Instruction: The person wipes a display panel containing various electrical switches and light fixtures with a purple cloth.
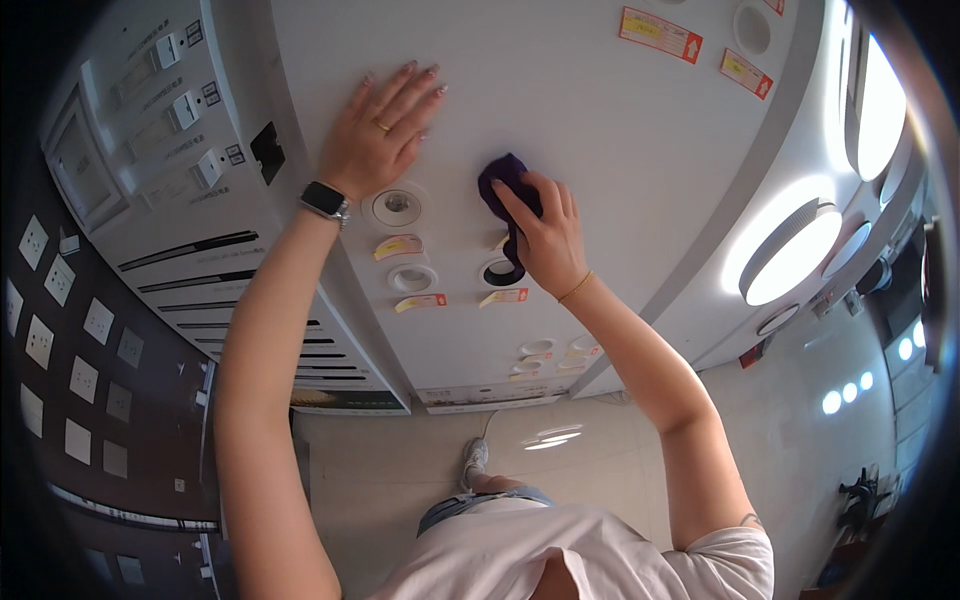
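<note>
Flat against a white display panel (600, 112) rests my left hand (382, 131), fingers slightly spread and nothing in it. A round recessed downlight (396, 206) sits just below that hand. My right hand (551, 232) presses a bunched dark purple cloth (506, 180) to the panel. One tail of the cloth hangs down over a black-lined recessed light (499, 271) and partly covers it. A price tag behind the tail is mostly hidden. Left of there is another white recessed light (412, 278) with a curling price tag (420, 301) beneath it.
Lit round ceiling lamps (791, 251) stick out from the panel on the right. To the left, a board carries linear light strips (199, 251) and small white boxes (184, 111). Wall switches and sockets (82, 379) cover a dark board farther left. Tiled floor (375, 457) lies below.
</note>
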### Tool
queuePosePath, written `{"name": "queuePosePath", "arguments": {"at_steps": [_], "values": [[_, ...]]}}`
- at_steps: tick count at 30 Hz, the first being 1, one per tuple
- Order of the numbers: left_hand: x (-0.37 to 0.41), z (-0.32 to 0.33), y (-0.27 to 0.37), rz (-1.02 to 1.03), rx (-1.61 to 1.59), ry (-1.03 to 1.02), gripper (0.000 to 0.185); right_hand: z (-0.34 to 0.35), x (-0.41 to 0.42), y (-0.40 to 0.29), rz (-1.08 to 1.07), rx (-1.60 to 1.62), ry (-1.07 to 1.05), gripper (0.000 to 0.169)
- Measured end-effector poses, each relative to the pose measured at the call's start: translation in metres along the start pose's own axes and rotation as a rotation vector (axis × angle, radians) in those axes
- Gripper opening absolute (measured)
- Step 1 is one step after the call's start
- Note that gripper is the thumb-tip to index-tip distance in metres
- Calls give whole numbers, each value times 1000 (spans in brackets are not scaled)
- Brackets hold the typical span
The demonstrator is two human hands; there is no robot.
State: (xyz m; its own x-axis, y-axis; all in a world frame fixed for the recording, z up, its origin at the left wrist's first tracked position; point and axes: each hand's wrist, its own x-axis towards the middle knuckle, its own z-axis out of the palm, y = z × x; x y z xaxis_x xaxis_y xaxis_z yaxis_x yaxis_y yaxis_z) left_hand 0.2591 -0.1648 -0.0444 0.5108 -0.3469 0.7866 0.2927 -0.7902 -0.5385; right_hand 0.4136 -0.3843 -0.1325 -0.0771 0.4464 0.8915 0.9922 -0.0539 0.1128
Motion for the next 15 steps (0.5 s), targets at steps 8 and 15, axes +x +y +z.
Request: {"name": "queuePosePath", "arguments": {"at_steps": [8, 15], "values": [[-22, -3, -46, -237, 114, 186, 57, 47, 44, -47, -177, -102, 29, 43], [-22, -4, -40, -244, 59, 193, 54, 81, 59, -85, -343, -172, 21, 36]]}}
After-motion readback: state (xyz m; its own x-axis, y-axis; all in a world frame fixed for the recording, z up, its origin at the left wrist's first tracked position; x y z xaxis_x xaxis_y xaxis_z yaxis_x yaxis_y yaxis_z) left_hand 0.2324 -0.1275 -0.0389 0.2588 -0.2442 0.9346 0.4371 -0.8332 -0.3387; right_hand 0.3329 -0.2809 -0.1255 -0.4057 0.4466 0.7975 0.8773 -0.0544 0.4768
